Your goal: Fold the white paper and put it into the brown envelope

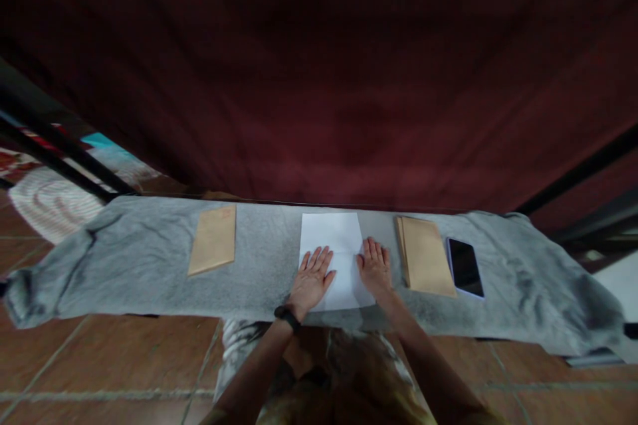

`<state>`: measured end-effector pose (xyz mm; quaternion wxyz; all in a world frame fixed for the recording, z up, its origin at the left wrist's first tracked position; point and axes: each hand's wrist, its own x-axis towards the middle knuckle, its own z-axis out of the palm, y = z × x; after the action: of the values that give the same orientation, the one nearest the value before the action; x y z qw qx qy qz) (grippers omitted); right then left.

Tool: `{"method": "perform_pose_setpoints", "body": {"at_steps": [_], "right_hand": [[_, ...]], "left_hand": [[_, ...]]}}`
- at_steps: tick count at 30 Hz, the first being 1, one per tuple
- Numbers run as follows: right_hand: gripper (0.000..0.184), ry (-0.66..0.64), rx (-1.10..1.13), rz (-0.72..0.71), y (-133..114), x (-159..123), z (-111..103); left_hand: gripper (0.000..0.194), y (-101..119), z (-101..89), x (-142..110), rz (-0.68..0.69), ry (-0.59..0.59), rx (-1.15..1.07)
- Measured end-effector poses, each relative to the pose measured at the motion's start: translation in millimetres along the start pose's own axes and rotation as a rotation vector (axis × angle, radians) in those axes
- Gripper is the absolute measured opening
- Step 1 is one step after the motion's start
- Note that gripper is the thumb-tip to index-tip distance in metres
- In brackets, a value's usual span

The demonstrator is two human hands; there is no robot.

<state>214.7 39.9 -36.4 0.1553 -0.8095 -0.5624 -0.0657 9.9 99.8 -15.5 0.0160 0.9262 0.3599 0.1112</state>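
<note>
A white sheet of paper (331,229) lies before me on the grey cloth, with a crease line running across its middle. My left hand (312,281) rests flat on the sheet's left side, fingers apart. Over the right edge of the paper my right hand (375,267) lies flat too, partly on the cloth. Neither hand grips anything. Just right of my right hand is a small stack of brown envelopes (428,255). A single brown envelope (214,239) sits farther off to the left.
A smartphone (465,267) lies beside the envelope stack. The grey cloth (144,252) covers a long, narrow surface. Behind it hangs a dark red curtain (339,113). Dark bars (588,169) stand at both ends, and tiled floor (134,352) shows below.
</note>
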Motion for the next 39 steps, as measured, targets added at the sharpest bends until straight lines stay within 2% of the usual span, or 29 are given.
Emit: {"method": "perform_pose_setpoints", "body": {"at_steps": [2, 6, 9, 13, 22, 27, 33, 36, 39], "right_hand": [[0.055, -0.009, 0.041, -0.037, -15.4, -8.0, -4.4], [0.053, -0.088, 0.162, -0.206, -48.3, -28.8, -5.7], [0.053, -0.095, 0.185, -0.245, -57.7, -41.9, -4.4], [0.054, -0.054, 0.173, -0.255, -50.8, -48.4, -5.4], [0.055, 0.017, 0.109, -0.154, -22.9, -56.5, -11.6], [0.055, 0.021, 0.061, -0.1, -10.9, -63.1, -17.2], [0.055, 0.007, 0.046, -0.048, 2.0, -67.9, -17.8], [0.055, -0.017, 0.067, -0.03, 0.0, -54.8, -19.3], [0.055, -0.069, 0.122, -0.068, -16.0, -25.2, -21.6]], "left_hand": [[0.056, 1.0, 0.2, 0.6, 0.002, -0.003, -0.006], [0.056, 7.7, 1.9, -3.7, -0.061, -0.043, 0.011], [0.056, 14.4, 2.9, -14.0, -0.103, -0.055, 0.027], [0.055, 17.7, 1.7, -28.5, -0.128, 0.007, 0.018], [0.063, 11.4, 1.5, -46.0, -0.316, 0.114, 0.032], [0.063, 9.1, 5.2, -53.7, -0.387, 0.193, 0.047], [0.062, 5.0, 2.0, -62.2, -0.466, 0.207, 0.06], [0.064, 6.7, 0.4, -51.8, -0.429, 0.238, 0.04], [0.063, 13.2, 2.2, -23.5, -0.275, 0.203, -0.022]]}}
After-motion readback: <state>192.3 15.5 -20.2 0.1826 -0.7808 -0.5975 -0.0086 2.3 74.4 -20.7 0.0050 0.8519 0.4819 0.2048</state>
